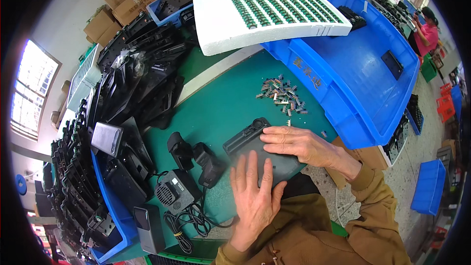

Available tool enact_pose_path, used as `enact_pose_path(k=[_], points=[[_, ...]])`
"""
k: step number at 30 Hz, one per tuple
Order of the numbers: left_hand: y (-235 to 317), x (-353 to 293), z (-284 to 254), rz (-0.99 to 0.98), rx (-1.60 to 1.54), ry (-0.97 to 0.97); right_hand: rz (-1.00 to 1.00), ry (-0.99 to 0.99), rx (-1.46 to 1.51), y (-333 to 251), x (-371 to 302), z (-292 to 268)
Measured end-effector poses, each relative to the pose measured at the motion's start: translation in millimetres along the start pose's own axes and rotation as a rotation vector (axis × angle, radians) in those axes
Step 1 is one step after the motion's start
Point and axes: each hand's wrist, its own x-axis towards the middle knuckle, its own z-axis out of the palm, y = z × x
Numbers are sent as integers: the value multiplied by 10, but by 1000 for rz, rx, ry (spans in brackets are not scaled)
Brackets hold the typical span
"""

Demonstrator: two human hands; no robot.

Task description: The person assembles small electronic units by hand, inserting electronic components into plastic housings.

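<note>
On the green table mat lies a flat black plastic casing [281,163] with a raised round part at its far end. My left hand [254,194] rests on its near left part, fingers spread flat and a little blurred. Stretched across the casing's right side is my right hand [300,143], its fingers straight and close together. Neither hand grips anything. Left of the casing stand two curved black plastic pieces [182,151]. Nearer me is a black box with a round grille [175,192] and a bundled black cable [184,233].
Small metal-and-plastic parts [282,95] lie heaped beyond the casing. A white foam tray [210,17] of green components overlaps a large blue bin [338,81]. Black plastic parts [137,78] pile up at left, beside another blue bin [128,228]. A person in pink [428,37] sits far right.
</note>
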Motion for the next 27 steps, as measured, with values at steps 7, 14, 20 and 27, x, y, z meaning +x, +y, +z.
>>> enact_pose_path(k=[7, 14, 20, 27], points=[[15, 7, 24, -13, 93, -14, 54, 339, -111, -47, -23, -166], [-48, -23, 33, 17, 98, 0, 417, 467, -48, -30, -79, -226], [-54, 7, 30, 26, 93, -6, 389, 275, -114, -6, 30, -234], [-13, -24, -28, -14, 54, 5, 385, 255, -214, 12, 123, -211]])
